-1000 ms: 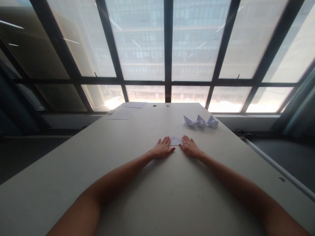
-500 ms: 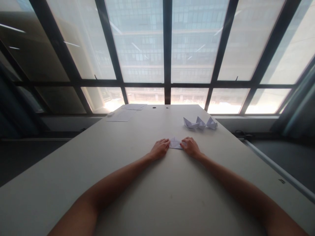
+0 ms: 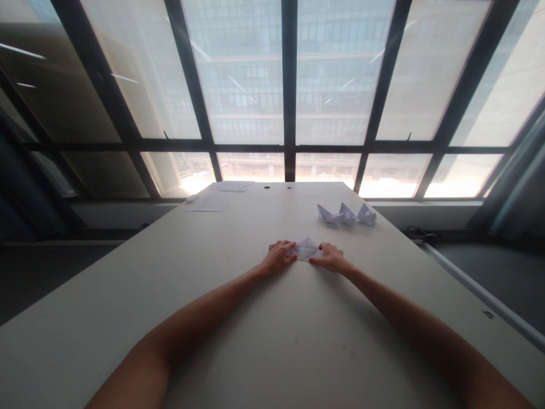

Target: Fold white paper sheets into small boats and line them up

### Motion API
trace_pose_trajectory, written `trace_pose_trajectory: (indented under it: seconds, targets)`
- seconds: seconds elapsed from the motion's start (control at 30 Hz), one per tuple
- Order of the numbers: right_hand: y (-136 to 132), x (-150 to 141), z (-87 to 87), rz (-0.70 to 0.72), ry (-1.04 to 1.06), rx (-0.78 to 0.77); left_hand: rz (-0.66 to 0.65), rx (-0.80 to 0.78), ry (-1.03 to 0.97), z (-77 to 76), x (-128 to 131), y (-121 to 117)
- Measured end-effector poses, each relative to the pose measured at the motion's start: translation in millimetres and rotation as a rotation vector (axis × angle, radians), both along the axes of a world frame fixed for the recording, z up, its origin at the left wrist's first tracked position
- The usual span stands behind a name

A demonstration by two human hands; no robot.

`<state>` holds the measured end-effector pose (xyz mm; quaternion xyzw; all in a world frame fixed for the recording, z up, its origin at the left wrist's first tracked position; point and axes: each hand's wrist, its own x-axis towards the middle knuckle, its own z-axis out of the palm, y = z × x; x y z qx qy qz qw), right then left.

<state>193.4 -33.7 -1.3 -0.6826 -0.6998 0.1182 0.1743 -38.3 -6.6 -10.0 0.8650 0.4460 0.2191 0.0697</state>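
A small folded piece of white paper [image 3: 305, 250], with creases meeting near its middle, lies on the white table between my hands. My left hand [image 3: 280, 257] grips its left edge, thumb toward me and fingers over the far side. On the opposite edge, my right hand [image 3: 331, 257] has its thumb at the near corner and its fingers bent at the right side. Beyond the right hand stand three folded paper boats [image 3: 347, 214] in a row, close together.
Flat white sheets of paper [image 3: 208, 201] lie at the table's far left, beside a small pale object [image 3: 191, 199]. The white table [image 3: 238, 335] reaches to a wall of dark-framed windows [image 3: 289, 85]. Curtains [image 3: 506, 187] hang at both sides.
The folded paper's shape has changed: its far point stands out more and more of its surface shows. My right thumb has moved to the near edge, and my right fingers have opened outward.
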Motion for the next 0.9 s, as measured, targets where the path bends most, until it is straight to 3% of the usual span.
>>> trace_pose_trajectory:
  seconds: [0.17,0.33,0.5,0.9]
  targets:
    - [4,-2,-4.3,0.040,0.148,0.128,0.013,-0.022,-0.098,-2.1,-2,5]
    - [9,0,-13.4,0.084,0.338,0.363,0.151,0.001,-0.459,-3.9,-4,21]
    - [15,11,-18.1,0.099,0.343,0.405,0.205,-0.236,-0.788,-0.7,-10,32]
    - [23,27,-18.4,0.167,0.309,0.426,0.078,-0.414,-0.694,11.0,-19,27]
